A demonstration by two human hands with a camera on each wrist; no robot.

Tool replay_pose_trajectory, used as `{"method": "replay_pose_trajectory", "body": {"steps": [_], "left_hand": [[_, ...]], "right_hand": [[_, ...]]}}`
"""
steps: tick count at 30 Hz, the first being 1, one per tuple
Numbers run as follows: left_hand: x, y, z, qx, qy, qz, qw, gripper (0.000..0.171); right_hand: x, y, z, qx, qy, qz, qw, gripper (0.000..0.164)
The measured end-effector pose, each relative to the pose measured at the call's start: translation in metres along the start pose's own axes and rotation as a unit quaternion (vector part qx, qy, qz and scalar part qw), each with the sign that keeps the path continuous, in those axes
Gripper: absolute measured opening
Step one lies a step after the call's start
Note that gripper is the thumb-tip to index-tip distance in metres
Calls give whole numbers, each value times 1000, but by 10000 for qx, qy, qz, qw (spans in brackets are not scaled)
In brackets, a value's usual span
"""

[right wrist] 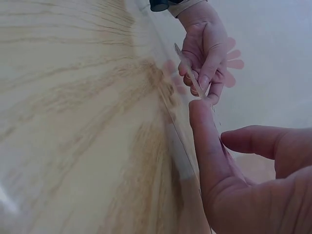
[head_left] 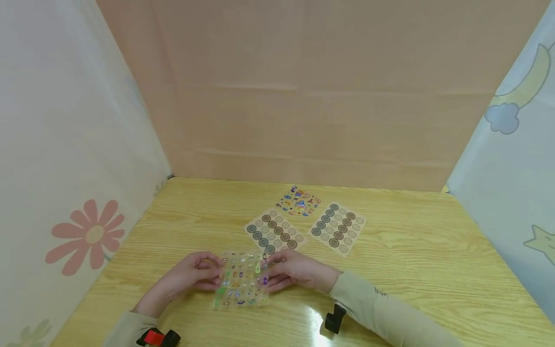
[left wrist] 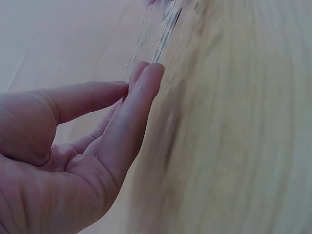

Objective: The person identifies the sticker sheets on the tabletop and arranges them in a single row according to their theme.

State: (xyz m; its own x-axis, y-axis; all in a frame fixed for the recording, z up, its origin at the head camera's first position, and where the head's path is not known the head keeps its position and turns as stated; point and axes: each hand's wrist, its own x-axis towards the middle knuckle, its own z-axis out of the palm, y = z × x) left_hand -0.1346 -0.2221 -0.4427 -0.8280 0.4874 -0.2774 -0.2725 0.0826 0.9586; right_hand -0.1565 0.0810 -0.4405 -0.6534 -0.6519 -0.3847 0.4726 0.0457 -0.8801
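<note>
Between both hands is a clear sticker sheet point(head_left: 241, 279) with rows of small colourful stickers, held above the table. My left hand point(head_left: 197, 273) pinches its left edge between thumb and fingers. At the opposite edge my right hand point(head_left: 297, 271) pinches it the same way. The left wrist view shows the thumb meeting the fingertips point(left wrist: 155, 73) on the thin sheet, seen nearly edge-on. In the right wrist view the sheet point(right wrist: 192, 80) runs as a thin strip from the right fingers to the other hand.
Beyond the hands on the wooden table point(head_left: 412, 260) lie two sheets of round coin-like stickers, one on the left point(head_left: 273, 230) and one on the right point(head_left: 339, 228). Behind them is a clear sheet with blue and pink stickers point(head_left: 299, 201). A plain pinkish backdrop point(head_left: 303, 96) closes off the far side.
</note>
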Motion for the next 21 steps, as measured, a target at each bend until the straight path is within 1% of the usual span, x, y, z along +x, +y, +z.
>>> {"method": "replay_pose_trajectory", "body": {"steps": [4, 10, 15, 21], "left_hand": [[-4, -2, -1, -43, 141, -106, 9998, 33], [-6, -6, -5, -97, 251, -139, 9995, 33], [-7, -9, -10, -72, 336, -142, 9993, 34], [-11, -7, -14, -56, 430, -178, 9989, 35]], "right_hand": [[-2, 1, 1, -18, -69, -18, 10000, 25], [-2, 3, 3, -15, -58, 26, 10000, 24], [-2, 2, 4, 92, -162, -15, 9998, 30], [-3, 3, 6, 146, -300, -23, 9994, 34]]}}
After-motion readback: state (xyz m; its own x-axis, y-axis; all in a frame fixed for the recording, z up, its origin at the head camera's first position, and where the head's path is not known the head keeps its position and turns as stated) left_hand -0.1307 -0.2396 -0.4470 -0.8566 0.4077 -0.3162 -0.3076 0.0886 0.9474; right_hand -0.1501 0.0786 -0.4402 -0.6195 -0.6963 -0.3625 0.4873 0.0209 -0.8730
